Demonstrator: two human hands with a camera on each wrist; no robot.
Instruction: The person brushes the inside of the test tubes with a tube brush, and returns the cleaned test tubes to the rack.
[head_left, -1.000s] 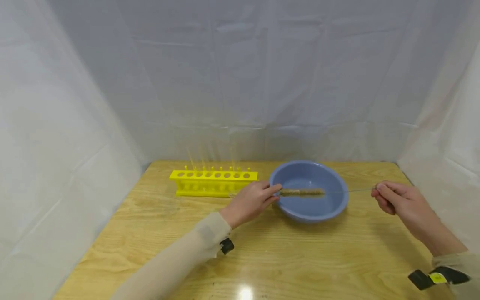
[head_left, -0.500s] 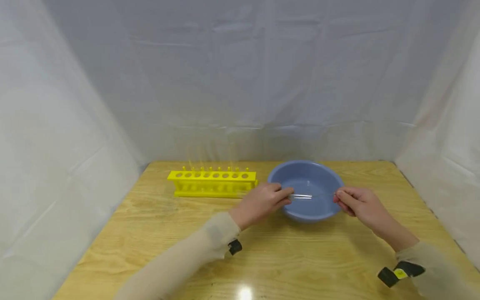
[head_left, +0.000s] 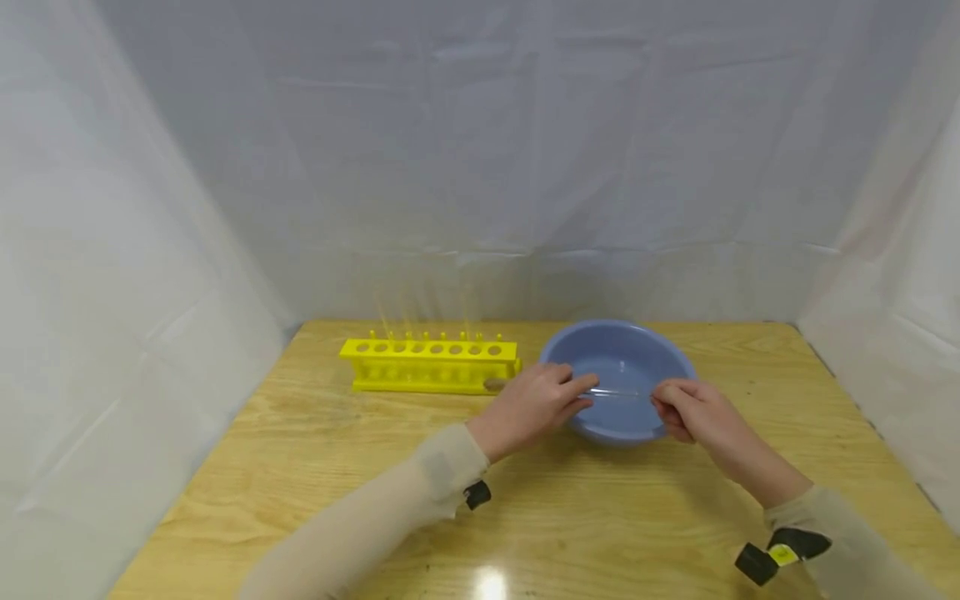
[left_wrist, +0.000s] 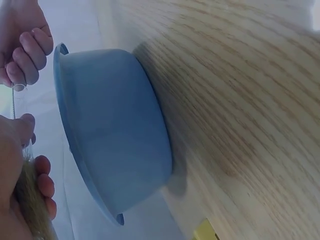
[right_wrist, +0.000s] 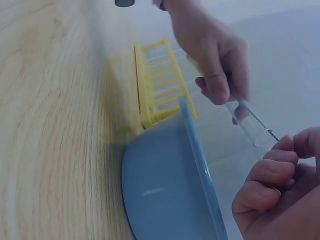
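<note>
Head view: we've got the left hand curled round a clear test tube, held roughly level over the blue basin, with the right hand at its mouth end and the yellow rack left of the basin on the wooden table. Left wrist view: we see the brush with its bristles inside the tube, left thumb and fingers wrapped about the glass. Right wrist view: we see the brush's twisted wire leaving the tube mouth, pinched between right thumb and fingers.
</note>
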